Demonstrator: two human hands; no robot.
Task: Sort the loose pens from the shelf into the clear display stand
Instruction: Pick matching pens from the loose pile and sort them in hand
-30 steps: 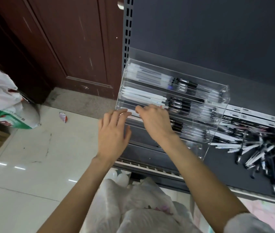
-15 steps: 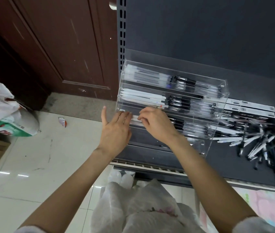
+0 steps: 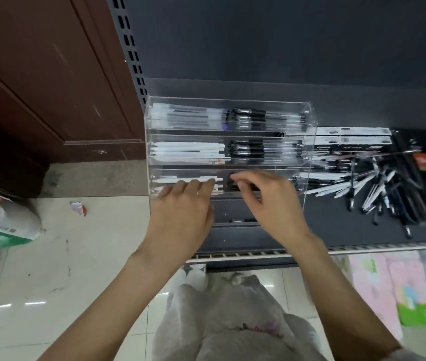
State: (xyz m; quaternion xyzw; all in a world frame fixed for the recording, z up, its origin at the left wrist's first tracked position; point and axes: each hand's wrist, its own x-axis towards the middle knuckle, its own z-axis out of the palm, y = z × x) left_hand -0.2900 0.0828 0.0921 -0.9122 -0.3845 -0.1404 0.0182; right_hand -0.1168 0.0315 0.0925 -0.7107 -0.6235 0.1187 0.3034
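Note:
A clear tiered display stand (image 3: 308, 118) stands on the dark shelf (image 3: 337, 230), with rows of white and black pens in its upper tiers. My left hand (image 3: 183, 212) lies flat with straight fingers against the white pens (image 3: 170, 179) in the lowest filled tier. My right hand (image 3: 271, 201) reaches into the same tier, its curled fingertips at the black pens (image 3: 232, 175); motion blur hides whether it pinches one. A heap of loose pens (image 3: 368, 186) lies on the shelf right of the stand.
Long flat pen boxes (image 3: 352, 135) lie behind the loose heap. A perforated shelf upright (image 3: 131, 50) and a brown wooden door (image 3: 50, 74) are to the left. White plastic bags (image 3: 232, 321) sit on the tiled floor below me, and pastel packs (image 3: 402, 282) lie under the shelf.
My right hand has slid rightward along the lowest filled tier, from the white pens to the black ones. The left hand stays at the white pens. My view has swung left.

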